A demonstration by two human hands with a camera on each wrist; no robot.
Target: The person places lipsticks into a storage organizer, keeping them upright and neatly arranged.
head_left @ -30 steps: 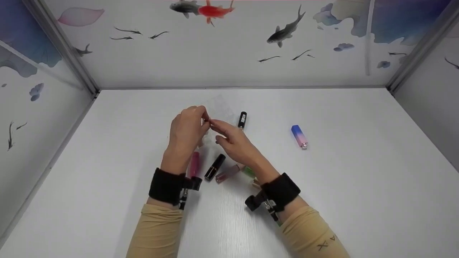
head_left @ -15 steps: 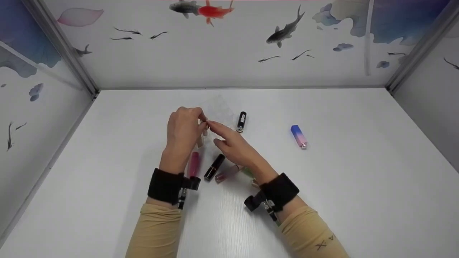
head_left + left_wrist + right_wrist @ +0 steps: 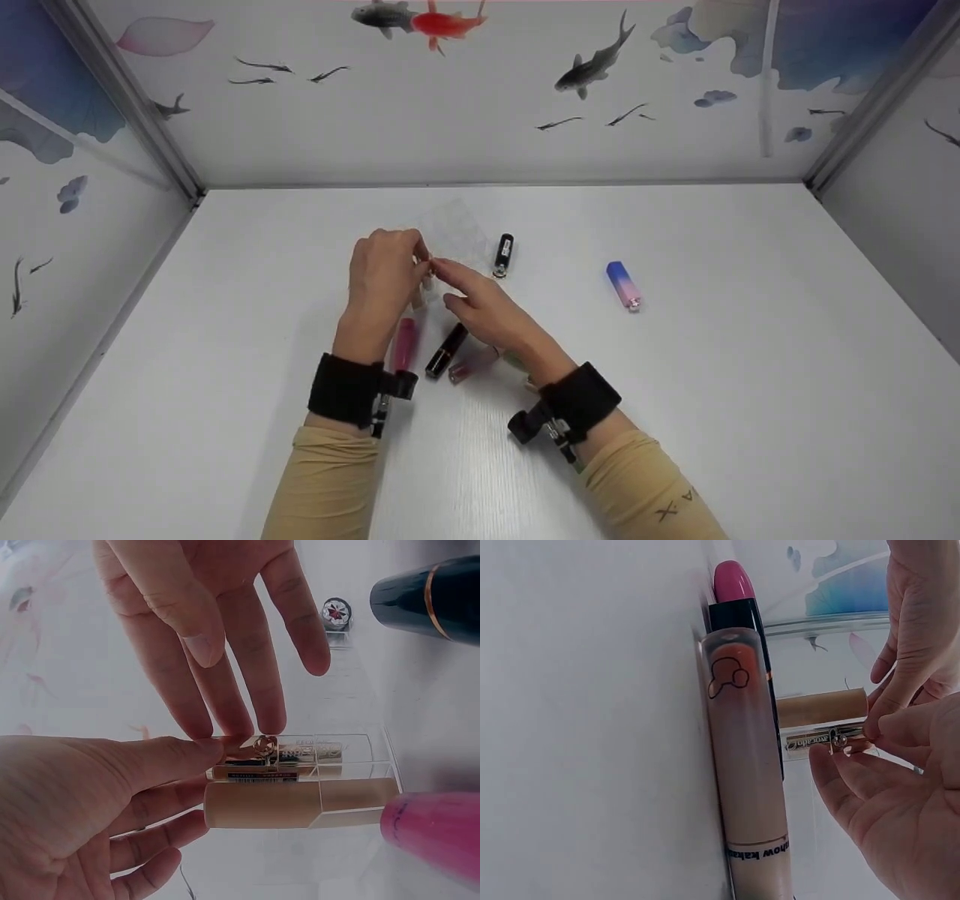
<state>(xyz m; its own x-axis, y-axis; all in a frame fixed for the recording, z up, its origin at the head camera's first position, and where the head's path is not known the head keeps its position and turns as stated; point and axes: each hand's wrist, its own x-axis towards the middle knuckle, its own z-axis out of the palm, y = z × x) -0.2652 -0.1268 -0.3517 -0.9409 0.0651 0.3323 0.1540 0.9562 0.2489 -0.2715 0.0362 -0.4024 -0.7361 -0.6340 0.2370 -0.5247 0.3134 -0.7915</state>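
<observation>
My left hand [image 3: 386,270] pinches the upper end of a gold lipstick tube [image 3: 307,754] between thumb and fingers. The tube stands in a clear plastic holder [image 3: 360,819], close beside a beige tube [image 3: 259,804]. A small round ornament [image 3: 265,745] shows on the gold tube's side. Straight fingers of my right hand [image 3: 487,307] reach across, with fingertips right at the gold tube and the left fingertips. Lettering on the gold tube shows in the right wrist view. In the head view the hands hide most of it.
Near my wrists lie a pink tube [image 3: 406,341], a black lipstick [image 3: 448,351], a mauve gloss tube [image 3: 474,366] and a partly hidden green item [image 3: 514,360]. A black tube [image 3: 503,255] is at the holder's right; a blue-pink lipstick [image 3: 623,285] lies farther right.
Both hands have shifted slightly down toward me, fingertips staying together. More of the black tube beside the holder shows. The other tubes lie as before.
</observation>
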